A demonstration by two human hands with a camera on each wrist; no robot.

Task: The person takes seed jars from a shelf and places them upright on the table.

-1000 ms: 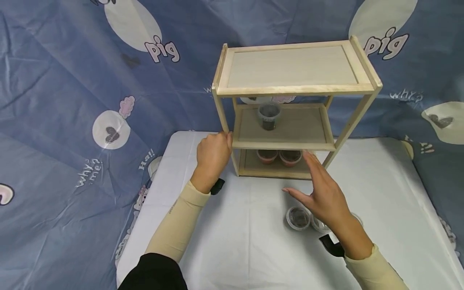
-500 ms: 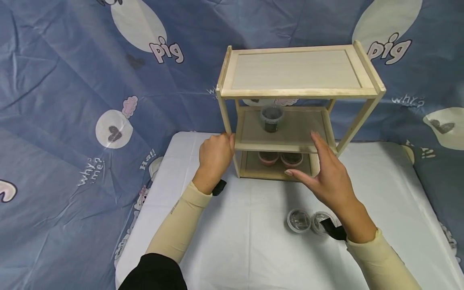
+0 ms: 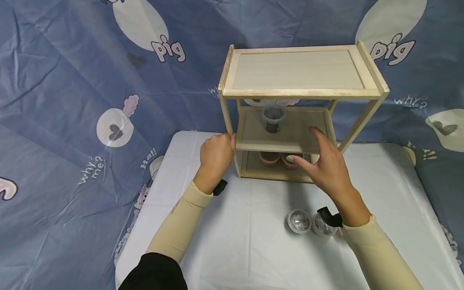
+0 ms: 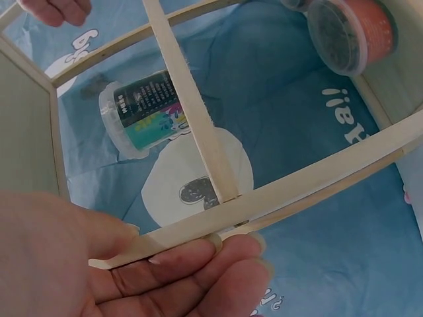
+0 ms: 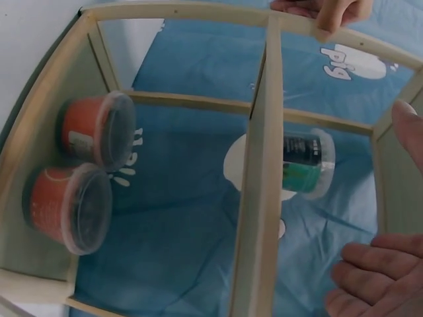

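The left hand (image 3: 216, 158) holds the rack (image 3: 299, 71) by a post (image 3: 224, 110); the right hand (image 3: 329, 168) has a wide grip. On the middle shelf (image 3: 250, 125) stands a tub (image 3: 273, 117), its green-black label (image 4: 151, 109) clear only in the 2 wrist views.

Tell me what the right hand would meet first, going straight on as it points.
Most likely the wooden rack: in the head view, the right hand points toward its upper half. Depth is unclear, so I can't say which shelf.
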